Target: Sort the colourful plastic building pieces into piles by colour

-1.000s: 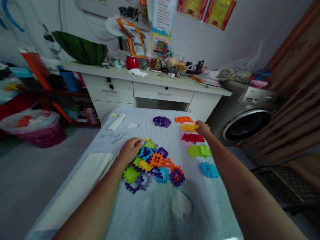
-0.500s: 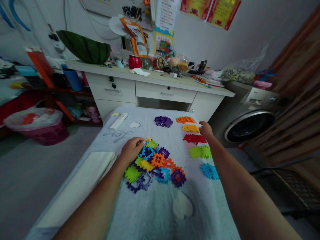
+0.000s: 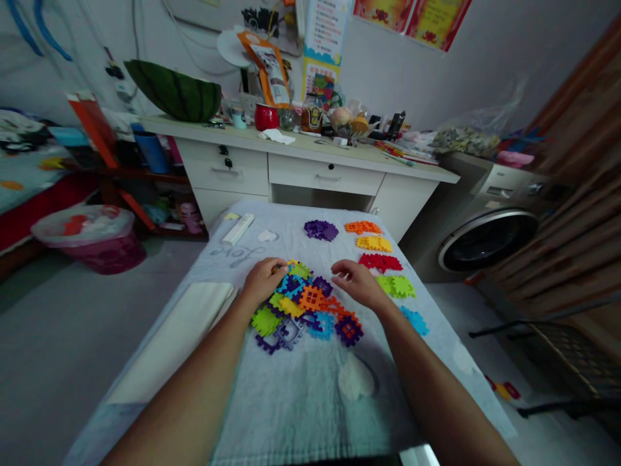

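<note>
A mixed pile of notched plastic building tiles [image 3: 310, 299] in several colours lies in the middle of the cloth-covered table. My left hand [image 3: 264, 279] rests at the pile's upper left edge, its fingers curled in; whatever is between them is too small to make out. Over the pile's right side hovers my right hand [image 3: 358, 282], fingers pointing left and parted from the thumb, holding nothing visible. To its right are single-colour groups: orange tiles [image 3: 363, 227], yellow tiles [image 3: 373, 243], red tiles [image 3: 381, 262], green tiles [image 3: 400, 286] and blue tiles [image 3: 414, 320]. Purple tiles [image 3: 320, 230] lie farther back.
A white stick-like object [image 3: 238, 230] lies at the table's back left, and a folded white cloth-like thing [image 3: 174, 340] along the left edge. Beyond stands a cluttered desk [image 3: 233, 147] with drawers. A washing machine [image 3: 485, 213] is at right, a pink bin [image 3: 92, 243] at left.
My right hand has moved left and nearer, from the yellow tiles to beside the mixed pile. My left hand stays at the pile's edge. The view has shifted slightly.
</note>
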Motion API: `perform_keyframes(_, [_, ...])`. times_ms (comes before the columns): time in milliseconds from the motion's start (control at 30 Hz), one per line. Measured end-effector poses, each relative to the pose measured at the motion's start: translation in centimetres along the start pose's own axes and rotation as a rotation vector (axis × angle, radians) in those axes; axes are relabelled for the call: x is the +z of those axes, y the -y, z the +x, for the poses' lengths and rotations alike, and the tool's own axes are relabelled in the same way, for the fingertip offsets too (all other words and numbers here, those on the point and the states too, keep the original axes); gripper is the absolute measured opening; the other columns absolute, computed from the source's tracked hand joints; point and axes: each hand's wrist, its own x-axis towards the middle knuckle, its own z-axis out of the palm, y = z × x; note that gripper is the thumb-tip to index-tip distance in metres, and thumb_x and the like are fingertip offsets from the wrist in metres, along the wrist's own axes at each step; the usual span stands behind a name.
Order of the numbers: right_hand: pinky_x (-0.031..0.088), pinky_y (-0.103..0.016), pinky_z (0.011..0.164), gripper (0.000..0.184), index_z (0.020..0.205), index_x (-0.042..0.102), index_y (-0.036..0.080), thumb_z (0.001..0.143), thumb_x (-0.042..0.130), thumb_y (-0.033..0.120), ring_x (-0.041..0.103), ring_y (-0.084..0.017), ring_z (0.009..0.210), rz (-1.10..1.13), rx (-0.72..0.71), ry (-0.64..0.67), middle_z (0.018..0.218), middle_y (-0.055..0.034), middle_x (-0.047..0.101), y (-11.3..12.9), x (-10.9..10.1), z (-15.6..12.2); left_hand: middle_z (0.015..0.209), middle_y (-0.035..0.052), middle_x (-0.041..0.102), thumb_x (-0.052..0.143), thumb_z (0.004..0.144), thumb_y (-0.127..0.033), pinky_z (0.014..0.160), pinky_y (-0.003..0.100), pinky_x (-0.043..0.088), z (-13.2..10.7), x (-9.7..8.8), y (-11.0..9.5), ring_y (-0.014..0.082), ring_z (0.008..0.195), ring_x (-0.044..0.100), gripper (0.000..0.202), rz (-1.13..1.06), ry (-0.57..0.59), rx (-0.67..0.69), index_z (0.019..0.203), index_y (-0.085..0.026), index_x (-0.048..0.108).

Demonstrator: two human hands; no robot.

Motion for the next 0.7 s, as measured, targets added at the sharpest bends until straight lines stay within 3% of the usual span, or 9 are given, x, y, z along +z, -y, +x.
perform_keyframes(133, [0.045, -0.034, 0.087, 0.029, 0.105, 0.063, 0.017, 0.077, 0.067, 0.026, 0.057, -0.019, 0.092, -0.129, -0.141, 0.067, 0.100, -0.0076, 0.063, 2.1, 3.0, -0.9, 0.099, 0.0049, 0.071, 0.051, 0.082, -0.042, 0.081, 0.032, 0.050, 0.0, 0.2, 0.4, 0.0205, 0.091, 0.064, 0.032, 0.005, 0.002, 0.003, 0.097, -0.020, 0.069])
perform_keyframes(267, [0.042, -0.035, 0.089, 0.031, 0.107, 0.064, 0.017, 0.075, 0.068, 0.018, 0.055, -0.020, 0.093, -0.175, -0.165, 0.098, 0.099, -0.0075, 0.062, 2.2, 4.0, -1.0, 0.100, 0.0051, 0.071, 0.052, 0.081, -0.041, 0.082, 0.032, 0.049, 0.1, 0.2, 0.4, 0.0209, 0.093, 0.064, 0.031, 0.006, 0.005, 0.009, 0.096, -0.020, 0.069])
perform_keyframes(367, [0.043, -0.031, 0.084, 0.029, 0.102, 0.065, 0.018, 0.074, 0.066, 0.011, 0.055, -0.017, 0.089, -0.064, -0.149, 0.082, 0.094, -0.0041, 0.062, 1.9, 4.2, -1.1, 0.098, 0.0047, 0.071, 0.051, 0.081, -0.040, 0.080, 0.031, 0.049, 0.1, 0.2, 0.3, 0.0207, 0.092, 0.064, 0.030, 0.005, 0.006, 0.011, 0.095, -0.020, 0.069])
perform_keyframes(467, [0.043, -0.025, 0.070, 0.019, 0.095, 0.063, 0.019, 0.076, 0.061, 0.015, 0.053, -0.013, 0.073, 0.187, -0.063, 0.061, 0.081, 0.0009, 0.059, 1.2, 4.0, -1.1, 0.096, 0.0040, 0.071, 0.051, 0.081, -0.040, 0.080, 0.031, 0.049, 0.1, 0.2, 0.3, 0.0203, 0.091, 0.064, 0.030, 0.005, 0.002, 0.009, 0.096, -0.021, 0.069])
perform_keyframes(533, [0.041, -0.023, 0.063, 0.015, 0.092, 0.061, 0.019, 0.078, 0.060, 0.023, 0.050, -0.011, 0.066, 0.357, 0.000, -0.005, 0.074, 0.0028, 0.056, 0.3, 3.8, -0.9, 0.096, 0.0038, 0.071, 0.052, 0.081, -0.040, 0.081, 0.031, 0.049, 0.1, 0.2, 0.2, 0.0203, 0.091, 0.064, 0.030, 0.007, 0.001, 0.008, 0.095, -0.021, 0.069])
perform_keyframes(600, [0.040, -0.023, 0.060, 0.018, 0.091, 0.059, 0.019, 0.076, 0.061, 0.030, 0.048, -0.011, 0.062, 0.443, 0.059, -0.151, 0.072, 0.0030, 0.055, -0.9, 3.7, -0.5, 0.096, 0.0038, 0.071, 0.052, 0.080, -0.041, 0.082, 0.031, 0.049, 0.0, 0.2, 0.2, 0.0204, 0.091, 0.063, 0.030, 0.010, 0.000, 0.006, 0.095, -0.021, 0.070])
perform_keyframes(700, [0.041, -0.025, 0.060, 0.023, 0.093, 0.059, 0.019, 0.074, 0.059, 0.032, 0.049, -0.013, 0.062, 0.394, 0.146, -0.361, 0.073, 0.0020, 0.055, -2.9, 3.7, 0.1, 0.097, 0.0040, 0.070, 0.052, 0.080, -0.040, 0.083, 0.032, 0.049, 0.0, 0.1, 0.1, 0.0206, 0.092, 0.063, 0.031, 0.016, -0.004, 0.000, 0.096, -0.021, 0.070])
